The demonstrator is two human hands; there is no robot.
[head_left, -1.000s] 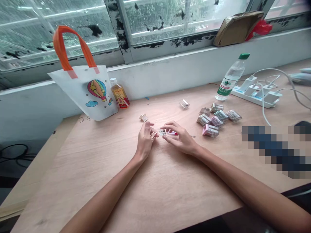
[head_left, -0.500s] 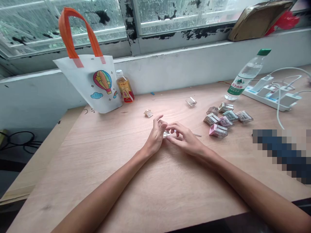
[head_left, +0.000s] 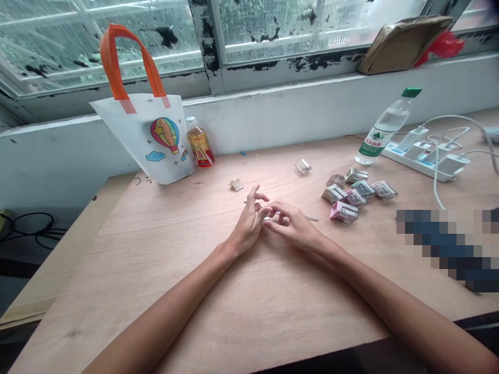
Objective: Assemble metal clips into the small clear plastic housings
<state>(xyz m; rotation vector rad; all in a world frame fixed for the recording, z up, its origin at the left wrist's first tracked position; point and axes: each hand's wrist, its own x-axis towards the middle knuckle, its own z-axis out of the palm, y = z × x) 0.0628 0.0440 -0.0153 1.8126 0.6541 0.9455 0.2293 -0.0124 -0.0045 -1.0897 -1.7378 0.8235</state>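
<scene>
My left hand (head_left: 249,221) and my right hand (head_left: 290,223) meet over the middle of the table, fingers bent towards each other. Pinched between their fingertips is a small pale, shiny pencil sharpener (head_left: 266,219), mostly hidden by my fingers. Both hands are closed around it, with the left index finger raised. A thin metal rod (head_left: 312,218) pokes out past the right hand, its other end hidden. A small grey tip (head_left: 245,202) shows behind the left hand. Beyond my hands lie a cream house-shaped piece (head_left: 236,184) and a clear sharpener (head_left: 303,166).
Several clear, house-shaped sharpeners (head_left: 344,212) cluster to the right. Behind them stand a water bottle (head_left: 380,132) and a power strip (head_left: 424,161) with white cables. A white bag (head_left: 156,140) and a drink bottle (head_left: 200,145) stand at the back left. A blurred dark patch (head_left: 440,244) lies right.
My fingers have closed further over the sharpener, so less of it shows. The grey tip now appears behind my left hand. The whole view has shifted slightly.
</scene>
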